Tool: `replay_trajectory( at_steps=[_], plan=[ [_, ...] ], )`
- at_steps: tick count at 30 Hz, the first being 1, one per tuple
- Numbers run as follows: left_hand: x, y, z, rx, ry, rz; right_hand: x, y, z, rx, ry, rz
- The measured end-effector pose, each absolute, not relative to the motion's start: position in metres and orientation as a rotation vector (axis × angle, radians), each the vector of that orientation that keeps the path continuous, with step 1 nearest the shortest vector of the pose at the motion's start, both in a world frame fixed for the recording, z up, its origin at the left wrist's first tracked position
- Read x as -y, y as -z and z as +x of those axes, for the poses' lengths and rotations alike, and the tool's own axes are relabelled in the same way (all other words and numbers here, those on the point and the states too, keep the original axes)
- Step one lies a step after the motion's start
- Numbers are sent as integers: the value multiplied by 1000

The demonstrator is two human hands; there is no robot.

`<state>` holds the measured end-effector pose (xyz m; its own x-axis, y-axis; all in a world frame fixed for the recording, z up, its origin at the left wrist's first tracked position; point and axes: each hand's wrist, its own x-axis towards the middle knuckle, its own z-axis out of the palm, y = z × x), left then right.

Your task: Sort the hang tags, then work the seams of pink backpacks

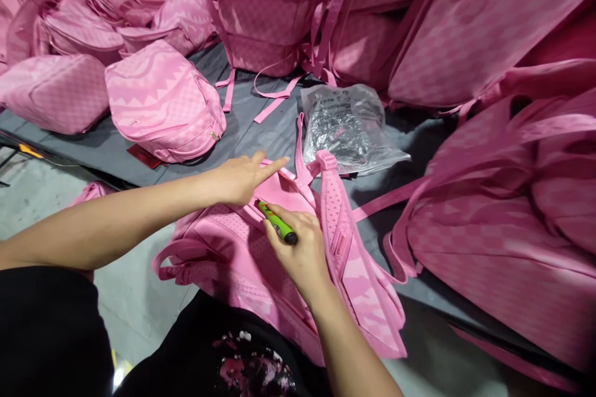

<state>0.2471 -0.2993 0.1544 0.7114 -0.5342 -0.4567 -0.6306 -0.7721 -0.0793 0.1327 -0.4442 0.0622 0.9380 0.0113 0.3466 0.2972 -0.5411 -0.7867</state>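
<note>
A pink backpack (261,251) lies across my lap and the table edge, its dotted back panel and straps facing up. My left hand (239,178) rests on its upper edge, index finger stretched out and the other fingers partly hidden. My right hand (300,245) is closed around a thick green marker (278,223) with a black end. The marker's far tip points toward the fabric just below my left hand; whether it touches cannot be made out. One padded shoulder strap (333,211) stands up to the right of my right hand.
On the grey table (254,130), a clear plastic bag (347,127) with dark contents lies beyond the backpack. A small pink bag (162,102) sits at left. Large checked backpacks (265,18) stand behind, another backpack (503,217) fills the right, and pink bags (93,25) are heaped back left.
</note>
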Motion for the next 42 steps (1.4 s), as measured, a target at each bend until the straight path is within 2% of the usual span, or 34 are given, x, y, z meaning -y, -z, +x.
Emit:
replay_trajectory(
  at_steps=[10,20,42],
  plan=[
    [294,-145,248,-994,-527,-2734,432,-66,130,117,514,-2198],
    [291,-143,248,-1024,-505,-2742,432,-76,133,110,318,-2167],
    [288,-142,246,-975,-446,-2699,420,-79,136,54,303,-2133]
  ],
)
